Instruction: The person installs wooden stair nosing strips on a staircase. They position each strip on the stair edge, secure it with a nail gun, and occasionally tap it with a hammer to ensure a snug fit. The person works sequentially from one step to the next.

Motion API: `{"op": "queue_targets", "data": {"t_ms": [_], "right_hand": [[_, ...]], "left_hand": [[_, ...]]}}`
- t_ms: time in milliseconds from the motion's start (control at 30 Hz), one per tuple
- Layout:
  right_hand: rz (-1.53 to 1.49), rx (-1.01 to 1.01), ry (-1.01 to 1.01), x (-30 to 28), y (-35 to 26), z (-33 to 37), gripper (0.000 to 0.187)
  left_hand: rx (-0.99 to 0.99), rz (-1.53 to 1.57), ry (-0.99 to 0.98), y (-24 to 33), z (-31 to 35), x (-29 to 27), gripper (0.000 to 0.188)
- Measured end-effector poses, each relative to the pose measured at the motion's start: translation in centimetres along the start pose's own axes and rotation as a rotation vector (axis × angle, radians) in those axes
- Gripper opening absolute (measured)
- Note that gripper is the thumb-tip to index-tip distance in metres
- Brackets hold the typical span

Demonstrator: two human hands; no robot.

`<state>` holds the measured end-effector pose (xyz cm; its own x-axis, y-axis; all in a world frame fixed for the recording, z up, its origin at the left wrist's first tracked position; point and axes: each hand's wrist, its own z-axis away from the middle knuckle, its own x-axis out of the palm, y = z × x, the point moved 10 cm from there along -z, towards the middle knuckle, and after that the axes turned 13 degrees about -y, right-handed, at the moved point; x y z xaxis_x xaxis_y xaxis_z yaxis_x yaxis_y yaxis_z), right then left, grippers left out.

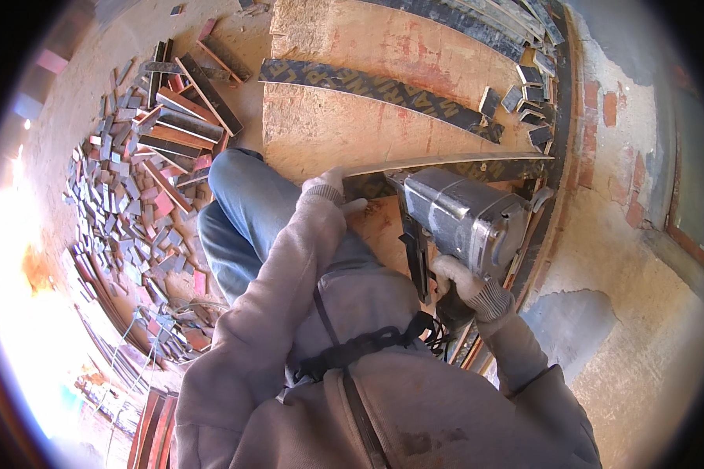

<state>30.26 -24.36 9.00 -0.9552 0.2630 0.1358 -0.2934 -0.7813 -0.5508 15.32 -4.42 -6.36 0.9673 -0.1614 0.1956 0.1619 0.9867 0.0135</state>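
My left hand [332,181] is at the left end of a narrow plywood strip [446,162], its fingers closed over the edge and its thumb reaching out below. The strip has a dark printed face and a pale edge. My right hand [457,280] grips the handle of what looks like a nail gun [461,211]. This tool has a scuffed grey metal body and a black magazine along its left side. Its nose is against or very near the strip; contact is hard to tell. The handle's lower part is partly hidden by my right hand.
A second dark printed strip [368,90] lies across the worn wooden board [313,129]. Short offcuts [530,94] sit along the board's right end, beside a brick-and-plaster wall [610,109]. At left is a large heap of wood offcuts [125,203]. My bent knee [238,176] is close by.
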Motion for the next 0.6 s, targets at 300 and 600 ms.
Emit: {"op": "queue_targets", "data": {"t_ms": [300, 600], "right_hand": [[0.021, 0.074, -0.066, 1.7, -0.1, -0.8, 0.015], [0.255, -0.188, 0.076, 1.4, -2.6, -0.3, 0.026]], "left_hand": [[0.012, -0.034, -0.036, -0.3, -0.9, 0.4, 0.03], [0.037, -0.039, -0.092, -0.5, -1.7, 0.8, 0.035]]}}
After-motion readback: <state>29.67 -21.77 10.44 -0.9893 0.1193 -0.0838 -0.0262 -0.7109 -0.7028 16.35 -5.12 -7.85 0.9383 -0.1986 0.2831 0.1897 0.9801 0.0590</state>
